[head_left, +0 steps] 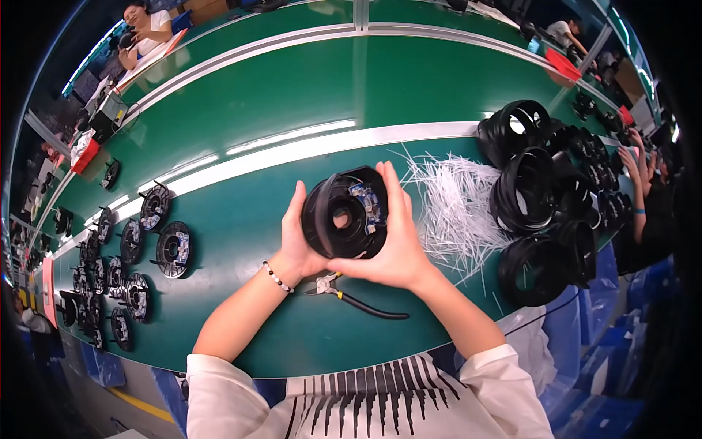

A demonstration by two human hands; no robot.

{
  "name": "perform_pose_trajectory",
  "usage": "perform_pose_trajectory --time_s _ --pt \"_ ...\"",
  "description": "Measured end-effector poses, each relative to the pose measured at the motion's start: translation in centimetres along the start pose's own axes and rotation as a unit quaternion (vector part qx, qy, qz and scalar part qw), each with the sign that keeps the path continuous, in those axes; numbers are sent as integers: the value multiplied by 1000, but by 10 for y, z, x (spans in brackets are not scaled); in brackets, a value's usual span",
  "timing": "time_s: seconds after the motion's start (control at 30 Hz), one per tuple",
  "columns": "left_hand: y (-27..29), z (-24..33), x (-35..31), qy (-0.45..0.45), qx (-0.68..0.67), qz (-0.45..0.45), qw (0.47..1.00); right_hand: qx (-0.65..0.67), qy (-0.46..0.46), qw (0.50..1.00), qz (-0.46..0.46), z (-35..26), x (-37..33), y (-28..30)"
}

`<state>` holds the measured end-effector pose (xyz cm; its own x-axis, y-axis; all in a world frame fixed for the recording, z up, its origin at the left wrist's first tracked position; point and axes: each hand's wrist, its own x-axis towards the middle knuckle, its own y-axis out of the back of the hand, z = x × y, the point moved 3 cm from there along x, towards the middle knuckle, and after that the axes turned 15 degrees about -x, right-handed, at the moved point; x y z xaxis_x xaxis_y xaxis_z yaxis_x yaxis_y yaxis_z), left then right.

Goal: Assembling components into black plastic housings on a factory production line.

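Both my hands hold a round black plastic housing (322,219) above the middle of the green table. Inside it sits a blue circuit board (369,205), and a round hole shows at its centre. My left hand (296,238) wraps the left side, and my right hand (395,241) grips the right side, with the thumbs close together at the lower rim. Just below my hands lie cutting pliers (365,306) with black and yellow handles, touched by neither hand. The fingers behind the housing are partly hidden.
Several round black parts with circuit boards (174,250) stand at the left. On the right are a heap of white plastic strips (457,208) and stacked black ring housings (523,192). A metal rail (292,154) crosses behind. Other people work at the far left and right.
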<state>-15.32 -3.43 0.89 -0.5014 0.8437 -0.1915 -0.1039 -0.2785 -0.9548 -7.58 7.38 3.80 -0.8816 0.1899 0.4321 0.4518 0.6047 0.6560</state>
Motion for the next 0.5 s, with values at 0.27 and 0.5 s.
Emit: perform_pose_trajectory --time_s 0.27,0.5 --pt "2 -4 0 2 -26 -34 999 -55 -15 998 -21 -15 -6 -1" --pt "11 -6 0 -61 57 -4 997 -140 34 989 -13 -18 -9 -7"
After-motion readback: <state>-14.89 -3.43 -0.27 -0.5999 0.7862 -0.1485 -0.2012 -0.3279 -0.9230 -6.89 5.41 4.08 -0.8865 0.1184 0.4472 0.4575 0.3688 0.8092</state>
